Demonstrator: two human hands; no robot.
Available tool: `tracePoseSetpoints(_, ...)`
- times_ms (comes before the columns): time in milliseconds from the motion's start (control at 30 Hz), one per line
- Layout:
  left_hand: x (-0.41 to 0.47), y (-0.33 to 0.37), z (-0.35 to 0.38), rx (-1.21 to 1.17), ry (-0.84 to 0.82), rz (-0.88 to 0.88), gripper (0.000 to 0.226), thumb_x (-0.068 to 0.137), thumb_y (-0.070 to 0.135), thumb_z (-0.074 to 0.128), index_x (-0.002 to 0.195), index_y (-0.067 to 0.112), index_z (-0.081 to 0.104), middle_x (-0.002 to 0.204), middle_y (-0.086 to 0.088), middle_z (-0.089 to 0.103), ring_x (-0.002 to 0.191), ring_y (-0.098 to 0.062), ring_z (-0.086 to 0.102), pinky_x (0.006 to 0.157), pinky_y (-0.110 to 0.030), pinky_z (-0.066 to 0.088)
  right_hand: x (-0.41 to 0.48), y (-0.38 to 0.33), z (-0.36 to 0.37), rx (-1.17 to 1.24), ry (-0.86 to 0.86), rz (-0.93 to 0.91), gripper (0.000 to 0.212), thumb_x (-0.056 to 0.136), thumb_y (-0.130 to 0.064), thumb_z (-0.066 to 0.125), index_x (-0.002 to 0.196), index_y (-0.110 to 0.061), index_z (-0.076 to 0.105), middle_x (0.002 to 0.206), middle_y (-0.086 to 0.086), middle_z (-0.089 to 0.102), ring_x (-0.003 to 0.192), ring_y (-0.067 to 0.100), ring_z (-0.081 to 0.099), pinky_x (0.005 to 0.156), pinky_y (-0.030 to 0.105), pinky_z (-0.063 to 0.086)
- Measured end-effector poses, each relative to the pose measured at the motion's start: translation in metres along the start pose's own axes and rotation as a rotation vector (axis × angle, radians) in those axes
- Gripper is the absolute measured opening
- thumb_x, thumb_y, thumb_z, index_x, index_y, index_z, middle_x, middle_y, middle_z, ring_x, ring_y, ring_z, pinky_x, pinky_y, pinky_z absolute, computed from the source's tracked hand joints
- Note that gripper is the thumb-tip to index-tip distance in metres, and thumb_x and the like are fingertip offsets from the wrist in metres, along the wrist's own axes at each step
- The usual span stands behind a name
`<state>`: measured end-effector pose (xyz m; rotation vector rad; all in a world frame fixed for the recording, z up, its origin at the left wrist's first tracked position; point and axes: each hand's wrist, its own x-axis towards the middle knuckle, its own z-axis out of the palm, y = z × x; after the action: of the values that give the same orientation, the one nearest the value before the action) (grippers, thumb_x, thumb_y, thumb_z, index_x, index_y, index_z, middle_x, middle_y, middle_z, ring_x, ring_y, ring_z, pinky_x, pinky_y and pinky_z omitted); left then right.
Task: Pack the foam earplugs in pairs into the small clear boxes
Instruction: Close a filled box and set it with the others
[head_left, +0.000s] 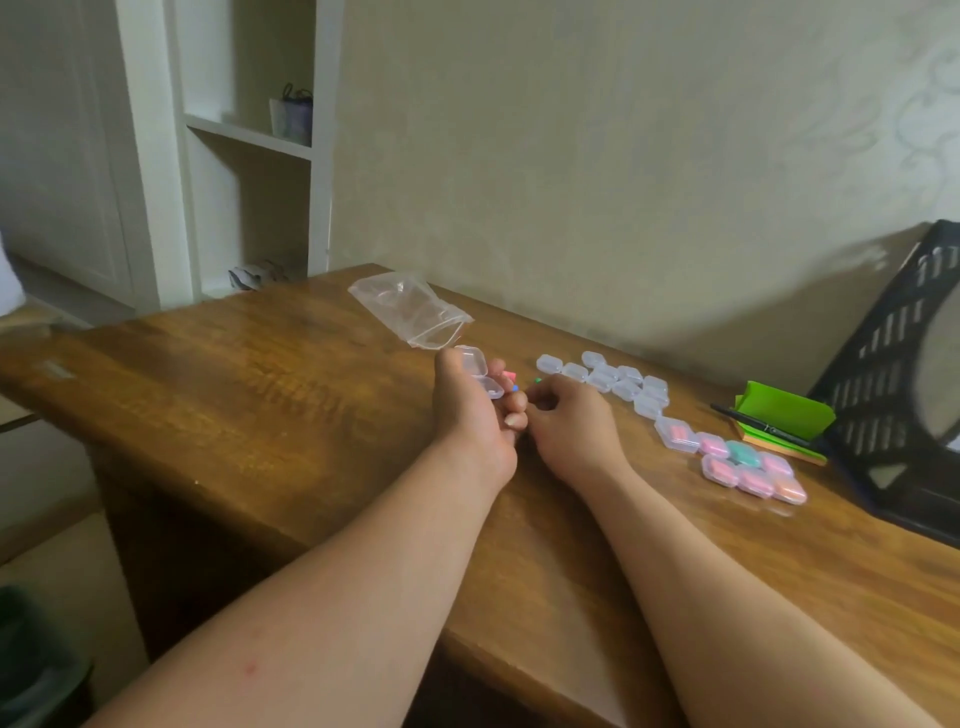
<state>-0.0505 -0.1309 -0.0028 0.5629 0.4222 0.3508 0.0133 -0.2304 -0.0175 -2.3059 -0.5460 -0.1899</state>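
1. Clamped in the left hand (470, 410), a small clear plastic box with its hinged lid open (480, 376) sits between thumb and fingers above the brown wooden tabletop (270, 384).
2. Right hand (569, 423) rests beside it, its grip curled together; what it pinches I cannot tell.
3. Just past the fingertips lie loose foam earplugs (509, 376), pink, blue and green.
4. Right of the hands, filled clear boxes with pink, teal and orange plugs (737, 462) cluster together.
5. Farther back, empty clear boxes (613, 380) lie grouped.
6. Beyond, a crumpled clear plastic zip bag (415, 309) lies near the wall.
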Motion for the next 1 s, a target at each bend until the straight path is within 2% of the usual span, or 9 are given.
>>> tracePoseSetpoints(233, 0.003, -0.002, -0.001, 0.061, 0.007, -0.013, 0.042, 0.106, 0.043, 0.041, 0.104, 0.007, 0.064, 0.072, -0.005, 0.053, 0.047, -0.015, 0.044, 0.042, -0.024, 0.025, 0.0, -0.002, -0.001, 0.002, 0.006, 0.023, 0.019, 0.102, -0.025, 0.066, 0.119, -0.022, 0.075, 0.098, -0.009, 0.069, 0.082, -0.001, 0.059, 0.064, 0.018, 0.042)
tracePoseSetpoints(367, 0.001, -0.003, 0.0, 0.074, 0.012, -0.018, 0.044, 0.107, 0.044, 0.04, 0.105, 0.007, 0.063, 0.071, -0.005, 0.053, 0.047, -0.015, 0.043, 0.044, -0.024, 0.024, -0.002, -0.003, -0.003, 0.029, 0.002, 0.029, 0.016, 0.102, -0.023, 0.064, 0.114, -0.023, 0.075, 0.096, -0.009, 0.07, 0.08, 0.001, 0.06, 0.064, 0.019, 0.044)
tracePoseSetpoints(500, -0.002, -0.003, 0.001, 0.162, -0.015, -0.035, 0.044, 0.109, 0.04, 0.037, 0.11, 0.005, 0.063, 0.07, -0.008, 0.054, 0.048, -0.015, 0.046, 0.046, -0.024, 0.027, -0.003, 0.003, -0.018, 0.209, 0.07, 0.038, 0.01, 0.103, -0.023, 0.067, 0.105, -0.021, 0.076, 0.096, -0.008, 0.073, 0.085, 0.006, 0.066, 0.064, 0.02, 0.046)
tracePoseSetpoints(600, -0.008, -0.005, 0.004, 0.241, -0.079, -0.113, 0.034, 0.109, 0.033, 0.042, 0.108, 0.007, 0.063, 0.072, -0.009, 0.056, 0.053, -0.015, 0.047, 0.045, -0.023, 0.029, -0.006, 0.002, -0.046, 0.398, 0.144, -0.027, 0.009, 0.101, -0.02, 0.072, 0.095, -0.019, 0.078, 0.084, -0.009, 0.074, 0.072, 0.005, 0.063, 0.065, 0.022, 0.047)
tracePoseSetpoints(667, -0.012, -0.008, 0.006, 0.277, -0.163, -0.193, 0.034, 0.109, 0.034, 0.043, 0.104, 0.009, 0.064, 0.068, -0.006, 0.055, 0.053, -0.015, 0.046, 0.04, -0.021, 0.029, -0.011, -0.004, -0.065, 0.423, 0.091, -0.1, 0.008, 0.099, -0.018, 0.074, 0.094, -0.015, 0.079, 0.078, -0.008, 0.072, 0.064, 0.0, 0.059, 0.063, 0.021, 0.05)
tracePoseSetpoints(733, -0.013, -0.011, 0.005, 0.297, -0.204, -0.231, 0.041, 0.111, 0.039, 0.04, 0.097, 0.01, 0.066, 0.067, -0.005, 0.055, 0.052, -0.014, 0.047, 0.036, -0.019, 0.031, -0.016, -0.01, -0.076, 0.348, -0.018, -0.147, 0.006, 0.098, -0.018, 0.075, 0.095, -0.015, 0.08, 0.079, -0.007, 0.074, 0.065, -0.002, 0.061, 0.063, 0.019, 0.05)
tracePoseSetpoints(867, -0.013, -0.011, 0.005, 0.306, -0.232, -0.215, 0.039, 0.112, 0.038, 0.037, 0.093, 0.016, 0.062, 0.069, -0.003, 0.053, 0.054, -0.014, 0.045, 0.036, -0.021, 0.028, -0.021, -0.015, -0.073, 0.163, -0.157, -0.174, 0.007, 0.096, -0.012, 0.074, 0.092, -0.016, 0.079, 0.078, 0.001, 0.079, 0.067, 0.005, 0.068, 0.063, 0.014, 0.051)
tracePoseSetpoints(1000, -0.013, -0.012, 0.005, 0.342, -0.244, -0.192, 0.041, 0.112, 0.041, 0.037, 0.091, 0.017, 0.062, 0.068, -0.002, 0.055, 0.052, -0.015, 0.046, 0.037, -0.023, 0.028, -0.022, -0.015, -0.07, 0.15, -0.158, -0.17, 0.008, 0.096, -0.012, 0.072, 0.093, -0.017, 0.078, 0.077, 0.001, 0.079, 0.067, 0.004, 0.071, 0.061, 0.009, 0.049)
